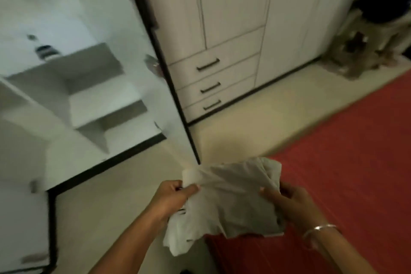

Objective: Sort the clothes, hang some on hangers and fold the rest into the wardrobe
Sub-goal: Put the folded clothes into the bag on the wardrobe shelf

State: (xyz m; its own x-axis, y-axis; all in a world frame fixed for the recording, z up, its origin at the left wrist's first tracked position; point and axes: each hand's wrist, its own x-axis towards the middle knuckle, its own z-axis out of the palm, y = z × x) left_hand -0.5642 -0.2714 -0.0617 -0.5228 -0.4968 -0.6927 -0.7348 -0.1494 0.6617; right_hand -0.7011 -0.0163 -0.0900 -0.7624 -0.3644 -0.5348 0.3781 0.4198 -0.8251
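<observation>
A crumpled white garment (pixel 229 202) hangs between my two hands, low in the middle of the view. My left hand (pixel 175 196) grips its left edge in a fist. My right hand (pixel 291 200) holds the right side, fingers curled behind the cloth. A silver bangle sits on my right wrist. The white wardrobe (pixel 233 29) stands ahead, its doors closed, with three drawers that have dark handles. An open wardrobe door (pixel 160 69) with a dark edge juts toward me, and empty white shelves (pixel 95 104) show at the left.
A red bedspread (pixel 347 162) fills the right side, its edge just under the garment. Pale floor (pixel 244 118) runs between the bed and the wardrobe. A blurred pile of things (pixel 360 51) lies on the floor at the far right, beneath a dark shape.
</observation>
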